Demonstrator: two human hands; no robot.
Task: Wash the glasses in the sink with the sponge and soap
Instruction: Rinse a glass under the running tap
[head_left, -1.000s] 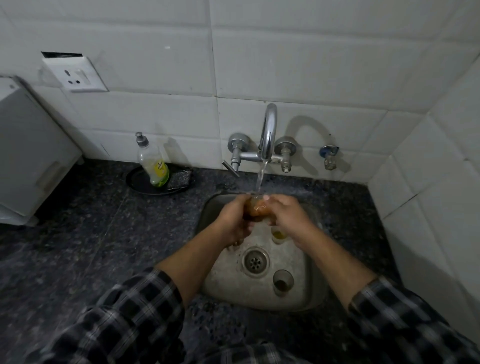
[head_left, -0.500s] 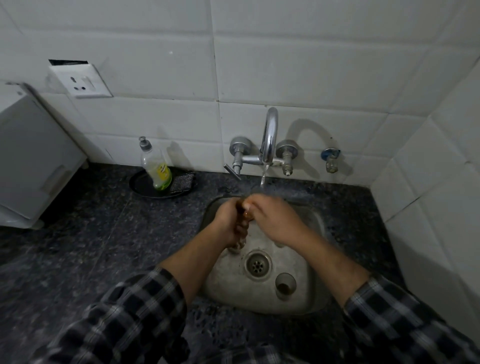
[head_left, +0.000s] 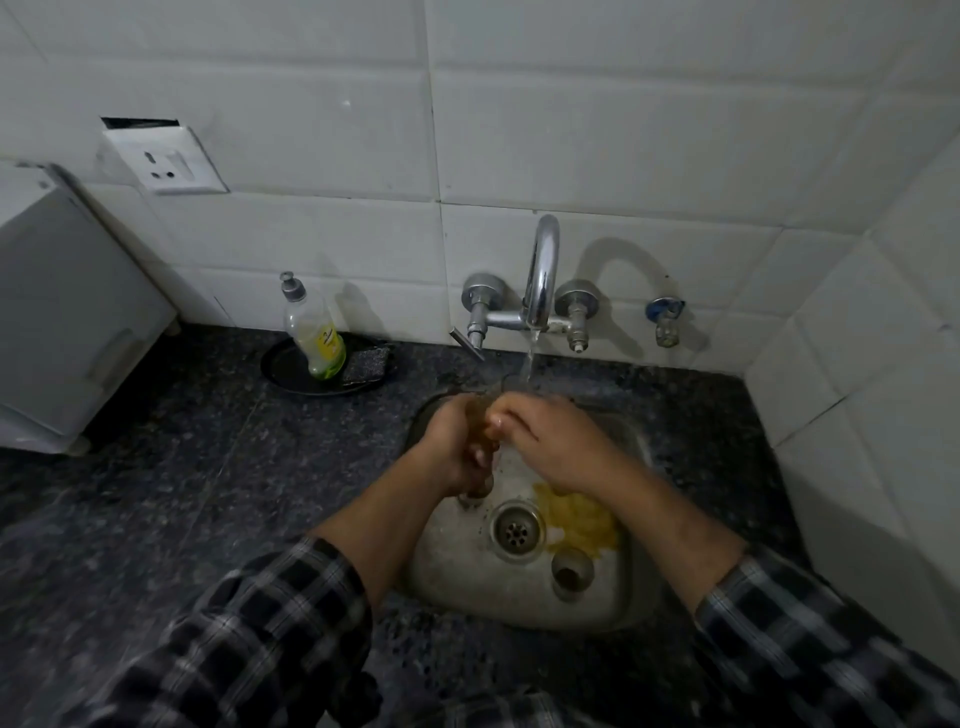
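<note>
Both of my hands are together under the running tap (head_left: 542, 280), over the back of the steel sink (head_left: 618, 610). My left hand (head_left: 454, 449) grips a small brown-tinted glass (head_left: 482, 430), which is mostly hidden. My right hand (head_left: 553, 447) has its fingers closed over the glass from the right. Water falls onto my right hand's fingers. A second small glass (head_left: 571, 571) stands upright in the sink, in front of the drain (head_left: 517, 530). Another glass rim (head_left: 471, 499) shows just under my left hand. A yellow puddle (head_left: 579, 519) lies right of the drain.
A soap bottle (head_left: 314, 338) and a dark sponge (head_left: 366, 362) sit on a black plate (head_left: 284, 375) at the back of the dark granite counter (head_left: 208, 493). A white appliance (head_left: 67, 332) stands at the far left. A tiled wall closes in on the right.
Yellow liquid has spread over the sink floor where a glass with yellow contents stood. My right hand has closed further over the held glass. Both hands stay under the tap.
</note>
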